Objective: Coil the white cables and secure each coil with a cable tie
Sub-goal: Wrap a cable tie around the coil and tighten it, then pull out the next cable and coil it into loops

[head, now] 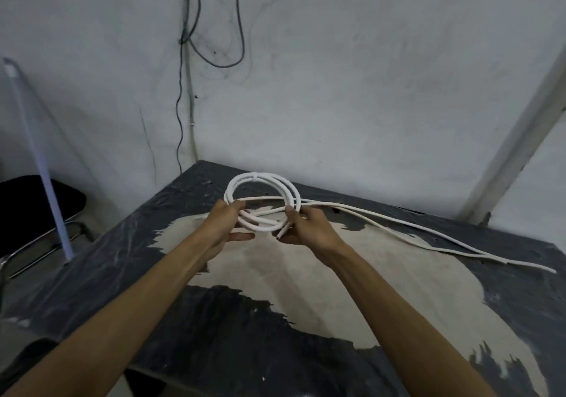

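A worn dark table (306, 320) fills the lower frame. At its centre, the left hand (228, 222) and right hand (306, 226) each grip the white cable coil (262, 203); loose cables (428, 237) trail right.

A scuffed white wall (352, 74) carried dark dangling wires (214, 44) — below, a worn dark surface (306, 350) and a black chair (39, 200) stood left.

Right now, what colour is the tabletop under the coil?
Dark grey tabletop, worn through to a pale beige patch in the middle; head view, the only one.
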`<action>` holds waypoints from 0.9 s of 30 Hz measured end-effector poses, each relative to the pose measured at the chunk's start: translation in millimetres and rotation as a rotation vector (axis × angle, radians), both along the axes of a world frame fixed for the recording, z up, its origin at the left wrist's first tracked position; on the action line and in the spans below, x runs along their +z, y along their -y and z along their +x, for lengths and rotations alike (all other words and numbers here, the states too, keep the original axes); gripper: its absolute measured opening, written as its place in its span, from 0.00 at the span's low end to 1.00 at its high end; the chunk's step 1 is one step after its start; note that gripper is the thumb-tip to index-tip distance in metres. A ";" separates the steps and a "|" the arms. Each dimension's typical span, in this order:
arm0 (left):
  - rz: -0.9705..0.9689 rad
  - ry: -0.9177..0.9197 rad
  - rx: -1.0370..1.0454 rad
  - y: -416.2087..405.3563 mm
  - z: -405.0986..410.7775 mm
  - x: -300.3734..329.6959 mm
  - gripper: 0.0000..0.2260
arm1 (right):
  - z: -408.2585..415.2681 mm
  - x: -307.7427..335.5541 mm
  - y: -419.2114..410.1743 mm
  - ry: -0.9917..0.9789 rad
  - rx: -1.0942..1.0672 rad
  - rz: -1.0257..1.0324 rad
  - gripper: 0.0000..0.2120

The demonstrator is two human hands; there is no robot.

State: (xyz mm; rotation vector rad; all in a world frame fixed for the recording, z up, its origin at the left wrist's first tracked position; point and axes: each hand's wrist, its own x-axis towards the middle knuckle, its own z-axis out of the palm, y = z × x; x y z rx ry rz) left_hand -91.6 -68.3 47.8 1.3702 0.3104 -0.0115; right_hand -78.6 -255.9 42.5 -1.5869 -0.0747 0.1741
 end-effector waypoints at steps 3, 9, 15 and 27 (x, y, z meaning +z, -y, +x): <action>0.044 -0.061 0.048 -31.6 -4.9 -14.8 0.11 | 5.3 -15.7 -29.8 -0.029 0.010 -0.075 0.15; 0.439 -0.016 0.211 -91.3 -9.4 -37.0 0.11 | 11.2 -30.6 -93.5 -0.104 0.126 -0.169 0.09; 0.876 0.032 0.278 -148.0 1.0 -52.5 0.11 | 13.3 -45.5 -149.2 -0.104 0.206 -0.232 0.09; 1.435 -0.039 0.368 -173.9 19.7 -74.9 0.10 | 33.4 -66.2 -181.8 0.413 0.155 -0.933 0.28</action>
